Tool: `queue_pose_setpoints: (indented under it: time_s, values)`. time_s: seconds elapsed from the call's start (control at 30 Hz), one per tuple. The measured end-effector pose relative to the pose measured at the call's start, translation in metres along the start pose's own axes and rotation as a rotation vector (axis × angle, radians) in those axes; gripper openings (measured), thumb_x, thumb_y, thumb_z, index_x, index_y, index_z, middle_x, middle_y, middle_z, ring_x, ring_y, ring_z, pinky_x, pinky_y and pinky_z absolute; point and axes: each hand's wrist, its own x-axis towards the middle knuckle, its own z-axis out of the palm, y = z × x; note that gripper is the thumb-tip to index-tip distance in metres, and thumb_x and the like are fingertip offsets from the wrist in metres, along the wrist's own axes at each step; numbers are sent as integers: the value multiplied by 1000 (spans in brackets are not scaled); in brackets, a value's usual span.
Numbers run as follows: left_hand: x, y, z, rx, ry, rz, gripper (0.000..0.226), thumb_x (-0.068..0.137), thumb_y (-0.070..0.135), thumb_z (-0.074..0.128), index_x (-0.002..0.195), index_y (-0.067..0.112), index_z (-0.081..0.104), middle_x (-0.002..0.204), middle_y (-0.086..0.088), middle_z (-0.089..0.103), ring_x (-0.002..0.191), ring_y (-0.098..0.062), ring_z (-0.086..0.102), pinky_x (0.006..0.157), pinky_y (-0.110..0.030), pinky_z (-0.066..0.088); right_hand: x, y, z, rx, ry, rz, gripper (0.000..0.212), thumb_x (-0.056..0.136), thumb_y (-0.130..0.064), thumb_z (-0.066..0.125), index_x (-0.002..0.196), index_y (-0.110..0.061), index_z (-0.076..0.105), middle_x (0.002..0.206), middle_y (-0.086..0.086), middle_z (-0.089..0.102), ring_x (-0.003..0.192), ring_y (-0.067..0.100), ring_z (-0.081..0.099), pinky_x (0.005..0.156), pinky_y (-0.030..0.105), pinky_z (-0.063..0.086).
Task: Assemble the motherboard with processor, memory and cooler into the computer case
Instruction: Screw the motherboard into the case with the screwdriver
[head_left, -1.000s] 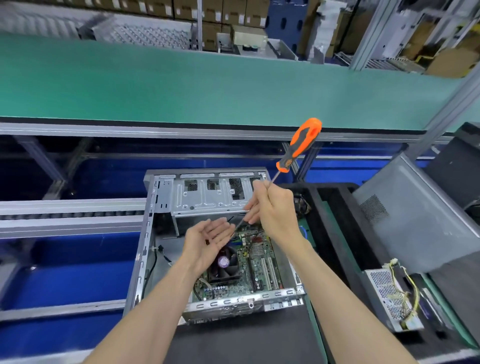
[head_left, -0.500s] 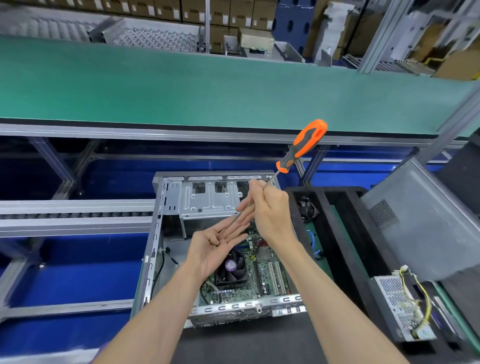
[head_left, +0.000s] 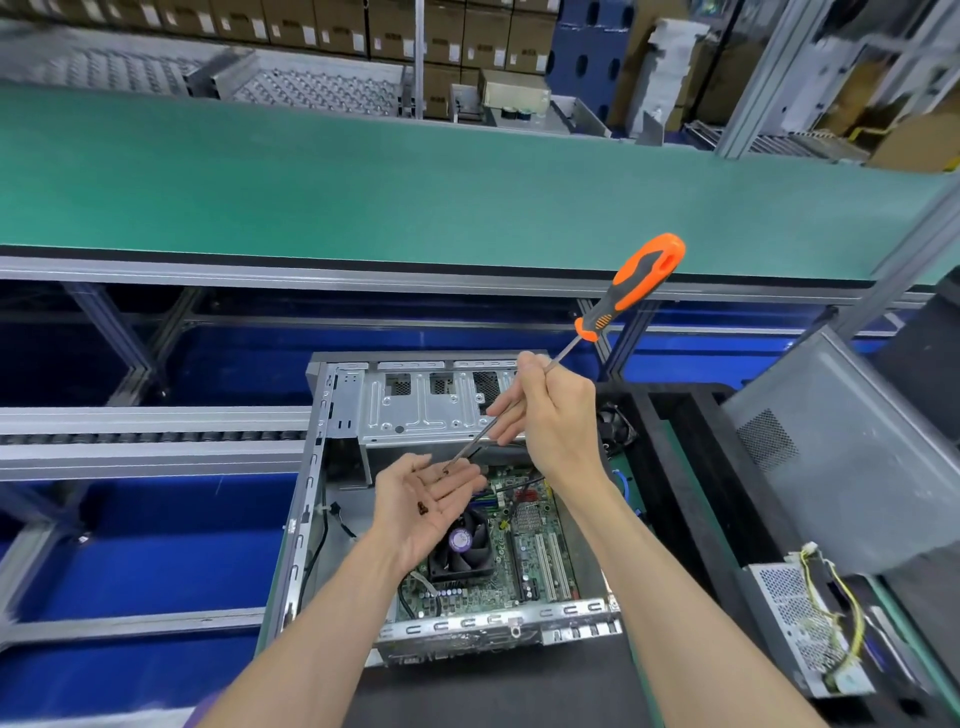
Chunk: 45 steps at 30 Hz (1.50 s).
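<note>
**Item count, assembly station**

One computer case (head_left: 332, 467) containing one motherboard (head_left: 524, 551) and one cooler (head_left: 462, 545); one screwdriver (head_left: 631, 291); two dark screws (head_left: 422, 508) on a palm; two hands; one power supply (head_left: 800, 623).

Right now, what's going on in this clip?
A person is working over an open computer case with the motherboard and its cooler already sitting inside. The right hand holds an orange-handled screwdriver by its shaft, tip lowered to the left hand, which is held palm up with small dark screws on it. The tip seems to be touching one near the fingers. No screw is being driven yet.
</note>
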Motion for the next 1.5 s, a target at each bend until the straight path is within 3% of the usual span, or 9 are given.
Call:
queue_pose_setpoints:
  time_s: [0.17,0.37,0.57,0.77,1.1,1.27,1.5]
  values:
    - [1,-3,-1,31,108,27,21,74,13,76,80,-8,75,96,-23,73,91,-32,74,56,-24,59,2,3,1,-36,7,-22,53,107,-29,38,71,4,60,54,6,66,41,25,63,39,32,49]
    - [4,-3,-3,-148,100,75,33,81,3,67,108,-14,61,104,-26,72,96,-32,73,65,-27,61,2,7,3,-40,18,-36,52,107,-31,39,71,0,60,53,8,65,41,25,63,39,32,49]
    - [6,-2,-2,-172,85,62,38,89,10,63,116,-17,55,111,-29,69,98,-34,72,66,-31,61,2,6,4,-37,33,-47,50,108,-27,39,72,1,59,54,9,65,41,24,63,38,28,48]
    - [6,-2,-1,-209,70,61,39,89,10,62,118,-14,54,112,-27,69,96,-32,73,65,-29,61,0,4,7,-22,32,-40,49,108,-25,38,72,1,59,54,11,65,43,26,64,40,40,52]
    - [-1,2,3,-405,65,72,37,78,9,68,107,-13,62,101,-27,70,88,-25,75,60,-25,60,2,10,13,50,50,-32,50,108,-26,39,74,4,60,58,13,66,45,28,65,42,35,54]
    - [-2,4,3,-449,67,80,29,94,13,61,106,-14,63,100,-25,71,88,-25,75,60,-24,60,3,12,16,62,46,-32,52,107,-29,39,75,5,61,58,12,67,45,28,66,43,38,55]
    - [-3,5,4,-450,53,82,34,95,19,59,113,-10,62,108,-20,70,87,-21,75,57,-22,59,5,13,18,64,55,-39,48,107,-30,40,72,-4,60,59,13,67,46,28,66,45,49,55]
